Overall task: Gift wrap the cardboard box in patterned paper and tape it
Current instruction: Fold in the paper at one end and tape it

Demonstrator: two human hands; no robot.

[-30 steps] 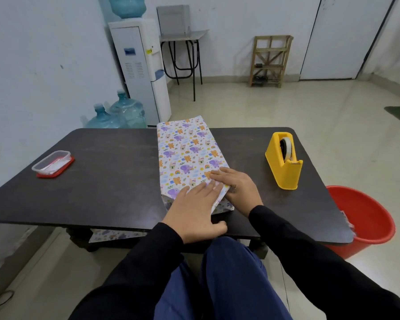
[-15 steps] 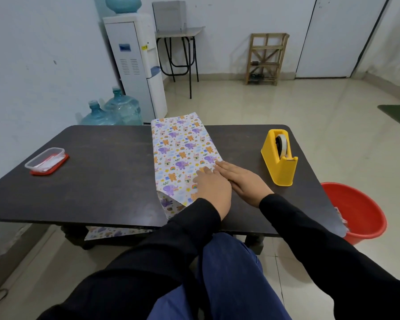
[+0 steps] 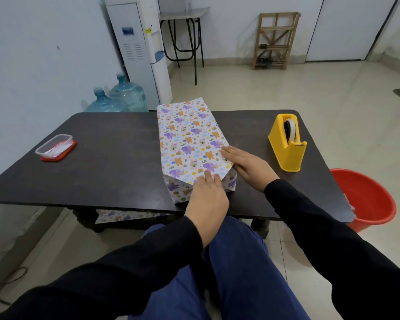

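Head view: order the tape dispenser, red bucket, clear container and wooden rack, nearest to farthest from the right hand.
1. tape dispenser, just right of the right hand.
2. red bucket, on the floor, far right.
3. clear container, left end of the table.
4. wooden rack, by the far wall.

Left hand (image 3: 207,195) lies flat, fingers straight, on the near end of the wrapped box (image 3: 187,135); right hand (image 3: 247,166) presses flat along its right edge.
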